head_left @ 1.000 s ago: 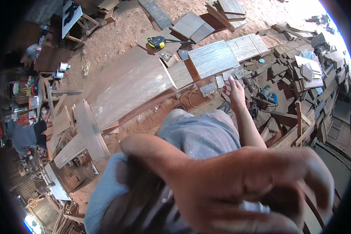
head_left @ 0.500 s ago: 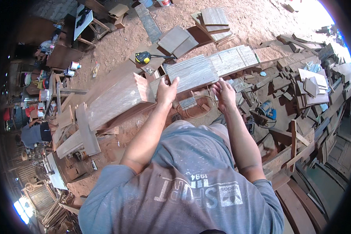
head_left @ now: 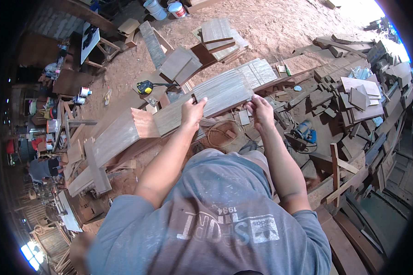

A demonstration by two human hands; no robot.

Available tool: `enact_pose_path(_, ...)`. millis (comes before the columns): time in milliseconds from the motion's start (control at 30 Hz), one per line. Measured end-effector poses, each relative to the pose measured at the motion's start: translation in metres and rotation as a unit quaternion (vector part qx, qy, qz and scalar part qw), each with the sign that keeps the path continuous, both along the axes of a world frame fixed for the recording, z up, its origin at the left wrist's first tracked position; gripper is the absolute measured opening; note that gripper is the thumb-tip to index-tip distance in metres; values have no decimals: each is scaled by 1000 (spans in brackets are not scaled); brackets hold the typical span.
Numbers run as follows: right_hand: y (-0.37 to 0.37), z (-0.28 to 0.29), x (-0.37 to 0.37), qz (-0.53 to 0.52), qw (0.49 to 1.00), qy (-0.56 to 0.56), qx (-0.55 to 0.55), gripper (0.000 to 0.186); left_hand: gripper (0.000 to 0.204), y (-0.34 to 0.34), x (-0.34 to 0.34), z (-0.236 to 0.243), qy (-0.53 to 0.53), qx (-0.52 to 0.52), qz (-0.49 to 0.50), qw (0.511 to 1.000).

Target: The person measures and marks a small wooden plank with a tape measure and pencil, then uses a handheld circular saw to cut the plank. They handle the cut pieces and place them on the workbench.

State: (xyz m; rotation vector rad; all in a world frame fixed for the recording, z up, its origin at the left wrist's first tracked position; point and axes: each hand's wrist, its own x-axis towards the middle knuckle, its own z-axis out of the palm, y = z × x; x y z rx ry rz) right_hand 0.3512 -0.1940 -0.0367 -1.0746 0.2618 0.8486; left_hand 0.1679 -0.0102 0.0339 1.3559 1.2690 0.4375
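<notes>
A flat grey, grained wooden board (head_left: 226, 93) lies across a longer plank under it. My left hand (head_left: 193, 112) is closed on the board's left end, thumb on top. At its near right corner my right hand (head_left: 262, 113) pinches the edge between thumb and fingers. Past the board's far end shows a pale panel (head_left: 258, 72) with lines across it. Left of my left hand, a bare stretch of the plank (head_left: 172, 115) runs to a thick wooden piece (head_left: 144, 123) with a reddish end face.
A black and yellow tape measure (head_left: 145, 87) lies beyond the plank. Cut boards (head_left: 217, 31) are stacked farther off. At right are a blue power tool (head_left: 304, 132) and heaped offcuts (head_left: 328, 98). Another person (head_left: 43, 169) is at far left. White buckets (head_left: 176, 9) stand at the back.
The board has shifted right, away from the thick wooden piece, covering more of the lined panel. Both hands moved along with it. The whole view has also swung a little.
</notes>
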Motion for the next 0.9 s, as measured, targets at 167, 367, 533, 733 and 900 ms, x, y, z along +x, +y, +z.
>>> enact_pose_path(167, -28, 1, 68, -47, 999, -17, -10, 33, 35, -26, 82, 12, 18, -3, -22, 1000)
enact_pose_path(367, -80, 23, 99, -105, 992, -65, -5, 46, 35, -32, 157, -41, -22, 14, -23, 999)
enact_pose_path(533, -207, 41, 68, -169, 824, -368, -396, 39, 34, -21, 155, -29, -7, 6, -40, 999)
enact_pose_path(733, -383, 119, 33, -115, 618, -151, -763, 53, 34, -15, 138, -49, -42, -32, -36, 998)
enact_pose_path(900, -554, -37, -21, -149, 653, -110, -735, 85, 38, -32, 160, -24, -4, -8, -59, 998)
